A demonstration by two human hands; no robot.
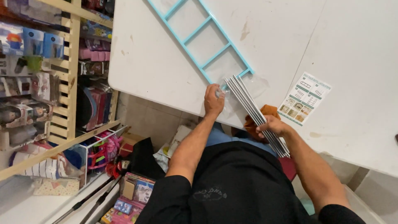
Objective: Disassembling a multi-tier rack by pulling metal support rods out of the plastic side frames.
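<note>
Metal rods [253,110] gripped in right hand [271,125]; left hand [213,101] on wrap

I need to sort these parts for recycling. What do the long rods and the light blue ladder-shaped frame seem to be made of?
The rods, held by the right hand, look like metal: thin, straight, silvery with bright glints. The light blue frame has an even matte colour, so it is probably plastic or painted metal; the picture leaves that open.

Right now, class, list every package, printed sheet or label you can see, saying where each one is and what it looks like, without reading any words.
Instruction sheet: on the white table, right of the metal rods; white rectangle with small green-framed diagrams.
Clear plastic wrapping: at the table edge around the rod ends, under the left hand.
Boxed toys: on the wooden shelves, far left; blue and multicoloured window boxes.
Small colourful boxes: on the floor, bottom left.
</note>
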